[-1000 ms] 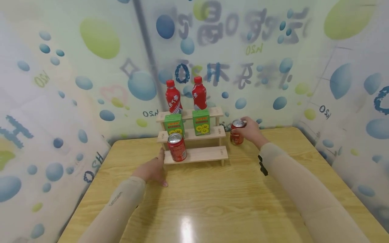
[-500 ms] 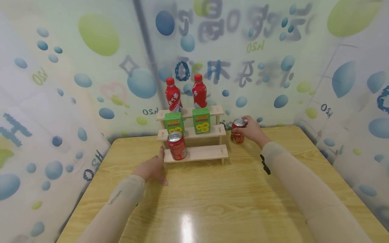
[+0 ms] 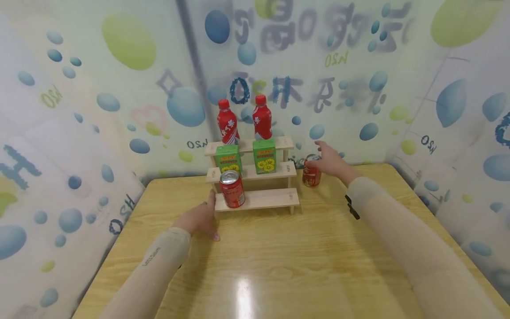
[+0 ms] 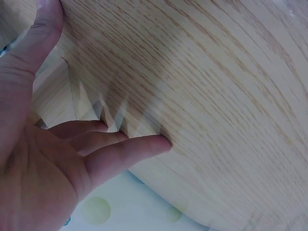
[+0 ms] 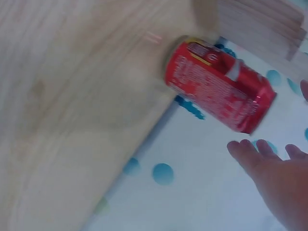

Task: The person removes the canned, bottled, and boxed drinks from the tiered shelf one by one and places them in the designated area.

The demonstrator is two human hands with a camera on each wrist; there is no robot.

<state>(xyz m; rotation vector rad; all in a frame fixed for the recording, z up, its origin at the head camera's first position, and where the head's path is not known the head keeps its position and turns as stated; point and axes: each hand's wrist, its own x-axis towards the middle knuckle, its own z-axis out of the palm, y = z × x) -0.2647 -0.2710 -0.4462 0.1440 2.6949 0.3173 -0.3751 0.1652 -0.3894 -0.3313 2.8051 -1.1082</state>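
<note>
A red soda can (image 3: 311,173) stands on the table right of a small three-step wooden rack (image 3: 271,199). Behind and above it, my right hand (image 3: 334,162) has its fingers spread; in the right wrist view a gap separates the fingertips (image 5: 245,147) from the can (image 5: 219,86). My left hand (image 3: 199,219) lies low at the rack's left end, forefinger reaching to the bottom step and thumb apart. Its straight fingers (image 4: 130,154) hold nothing in the left wrist view. Another red can (image 3: 232,190) stands on the left of the bottom step.
Two green drink boxes, a left one (image 3: 228,158) and a right one (image 3: 264,156), stand on the middle step. Two red bottles, one left (image 3: 227,124) and one right (image 3: 262,118), stand on top. Behind the wooden table (image 3: 279,261) hangs a patterned curtain (image 3: 350,119).
My right hand has let go of the can on the right and lifted slightly, its fingers spreading. The can stays on the table. My left hand keeps its place at the rack.
</note>
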